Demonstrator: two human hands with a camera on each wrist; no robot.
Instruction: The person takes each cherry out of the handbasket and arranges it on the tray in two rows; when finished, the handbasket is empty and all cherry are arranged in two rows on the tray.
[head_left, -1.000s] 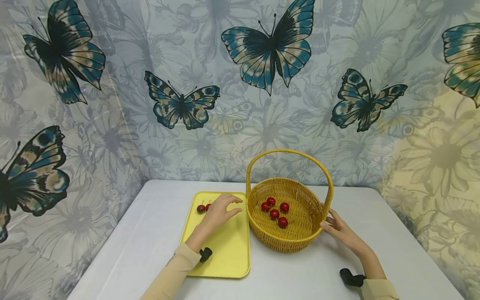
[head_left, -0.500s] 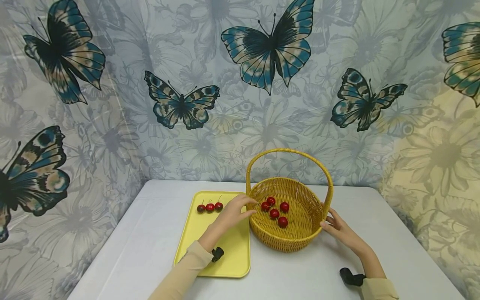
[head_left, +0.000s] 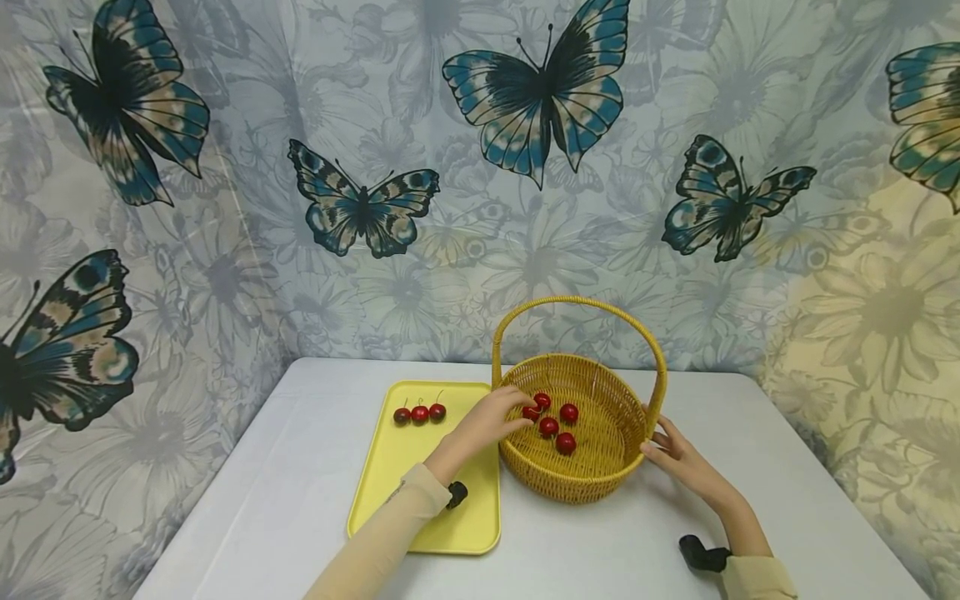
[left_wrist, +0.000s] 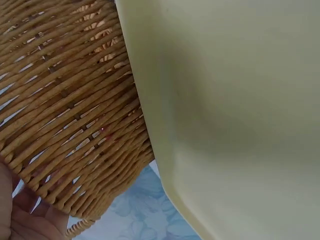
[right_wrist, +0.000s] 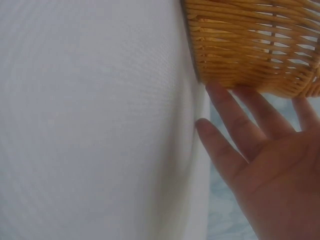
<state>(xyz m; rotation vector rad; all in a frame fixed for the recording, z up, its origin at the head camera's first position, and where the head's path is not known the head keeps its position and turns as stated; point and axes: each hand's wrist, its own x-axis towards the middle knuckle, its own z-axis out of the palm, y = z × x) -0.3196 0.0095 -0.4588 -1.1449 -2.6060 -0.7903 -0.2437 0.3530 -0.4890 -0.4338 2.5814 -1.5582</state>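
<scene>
My left hand [head_left: 491, 418] reaches over the left rim of a yellow woven basket [head_left: 577, 483] with a tall handle. Its thumb and fingers stand apart on either side of a red cherry [head_left: 531, 412]; contact is unclear. Several more cherries [head_left: 567, 444] lie in the basket. Only part of this hand [left_wrist: 30, 220] shows in the left wrist view, beyond the wicker. My right hand [head_left: 681, 458] touches the basket's right side near the handle base. In the right wrist view, its extended fingers [right_wrist: 235, 120] meet the wicker wall.
A yellow tray [head_left: 420, 467] lies left of the basket, partly under the left forearm. Three stemmed cherries [head_left: 420, 414] sit in a row near its far edge. The white table [head_left: 585, 550] ends at a butterfly-patterned cloth backdrop [head_left: 540, 258].
My left hand has moved right, from above the tray across the basket rim to the cherries inside, uncovering the row on the tray. The right hand and basket stay in place.
</scene>
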